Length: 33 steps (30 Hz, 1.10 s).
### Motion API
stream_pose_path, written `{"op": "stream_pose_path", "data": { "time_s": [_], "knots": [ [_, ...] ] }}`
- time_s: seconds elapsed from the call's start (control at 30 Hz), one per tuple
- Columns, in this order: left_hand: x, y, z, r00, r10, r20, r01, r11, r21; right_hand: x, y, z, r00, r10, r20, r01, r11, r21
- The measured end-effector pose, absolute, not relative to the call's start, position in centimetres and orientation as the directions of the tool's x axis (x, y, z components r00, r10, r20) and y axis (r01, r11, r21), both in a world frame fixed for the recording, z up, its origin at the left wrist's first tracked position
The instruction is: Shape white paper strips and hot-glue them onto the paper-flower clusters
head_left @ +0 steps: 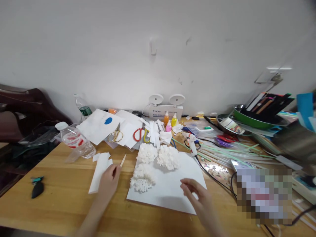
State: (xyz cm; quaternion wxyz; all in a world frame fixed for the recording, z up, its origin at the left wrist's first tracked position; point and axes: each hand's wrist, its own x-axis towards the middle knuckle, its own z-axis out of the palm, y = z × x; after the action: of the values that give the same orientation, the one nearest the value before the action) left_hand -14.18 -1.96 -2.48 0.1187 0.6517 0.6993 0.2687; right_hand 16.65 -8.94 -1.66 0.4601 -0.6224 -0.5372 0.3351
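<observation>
Pinched in my left hand (110, 179) is a thin, pale, pointed strip (123, 160); its material is not clear. That hand rests beside a folded piece of white paper (96, 177) and partly covers it. My right hand (198, 197) hovers over the right part of a white sheet (168, 191), fingers loosely curled, thumb tip slightly apart from them and nothing visible between. Three ruffled white clusters, like paper flowers, lie on the sheet: one at the back left (146, 153), one at the back right (168, 157) and one at the front left (142, 178).
A white glue gun (192, 144) with a black cord lies right of the sheet. Behind are gold scissors (116, 134), red-handled scissors (137, 134) and small paint bottles (174, 120). A water bottle (76, 140) stands left; a green pan (256, 117) with pens sits right.
</observation>
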Motion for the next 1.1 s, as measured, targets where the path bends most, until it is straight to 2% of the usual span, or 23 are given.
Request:
{"op": "stream_pose_path", "data": {
  "time_s": [0.13, 0.2, 0.27, 0.33, 0.47, 0.6, 0.77, 0.9, 0.93, 1.0, 1.1],
  "knots": [
    [-13.6, -3.4, -4.1, -0.152, 0.93, 0.334, 0.824, -0.067, 0.562, 16.3, -2.1, 1.3, -0.021, 0.978, 0.206, 0.657, 0.169, -0.734],
    [-13.5, -3.5, -4.4, -0.14, 0.912, 0.385, 0.808, -0.12, 0.577, 15.2, 1.5, 2.2, -0.13, 0.973, 0.19, 0.788, 0.218, -0.575],
    [-13.5, -3.3, -4.3, -0.099, 0.905, 0.414, 0.79, -0.182, 0.585, 14.1, 4.7, 2.3, -0.158, 0.97, 0.185, 0.82, 0.233, -0.523],
    [-13.4, -3.0, -4.1, -0.048, 0.905, 0.423, 0.771, -0.236, 0.592, 13.1, 7.2, 2.0, -0.132, 0.976, 0.174, 0.859, 0.2, -0.472],
    [-13.4, -2.8, -4.0, 0.019, 0.9, 0.435, 0.742, -0.305, 0.597, 12.3, 10.4, 1.1, 0.035, 0.98, 0.196, 0.928, 0.041, -0.371],
    [-13.3, -2.9, -4.1, 0.04, 0.889, 0.457, 0.721, -0.342, 0.602, 12.4, 12.0, 0.6, 0.068, 0.975, 0.211, 0.949, 0.003, -0.315],
    [-13.6, -2.8, -4.2, 0.008, 0.869, 0.495, 0.687, -0.364, 0.628, 12.6, 11.6, 1.2, 0.005, 0.959, 0.282, 0.942, 0.09, -0.322],
    [-13.3, -2.9, -3.2, -0.081, 0.875, 0.478, 0.536, -0.366, 0.761, 12.3, 7.9, 2.9, -0.172, 0.93, 0.324, 0.879, 0.294, -0.376],
    [-12.9, -2.9, -2.6, -0.087, 0.884, 0.46, 0.488, -0.365, 0.793, 12.1, 6.7, 3.3, -0.25, 0.913, 0.322, 0.833, 0.372, -0.409],
    [-11.5, -2.7, -0.9, -0.057, 0.887, 0.459, 0.468, -0.383, 0.797, 11.9, 4.2, 4.1, -0.402, 0.85, 0.34, 0.607, 0.525, -0.596],
    [-8.5, -1.5, 2.2, 0.212, 0.858, 0.469, 0.391, -0.514, 0.764, 11.7, 1.4, 4.9, -0.503, 0.801, 0.324, 0.405, 0.55, -0.731]
  ]
}}
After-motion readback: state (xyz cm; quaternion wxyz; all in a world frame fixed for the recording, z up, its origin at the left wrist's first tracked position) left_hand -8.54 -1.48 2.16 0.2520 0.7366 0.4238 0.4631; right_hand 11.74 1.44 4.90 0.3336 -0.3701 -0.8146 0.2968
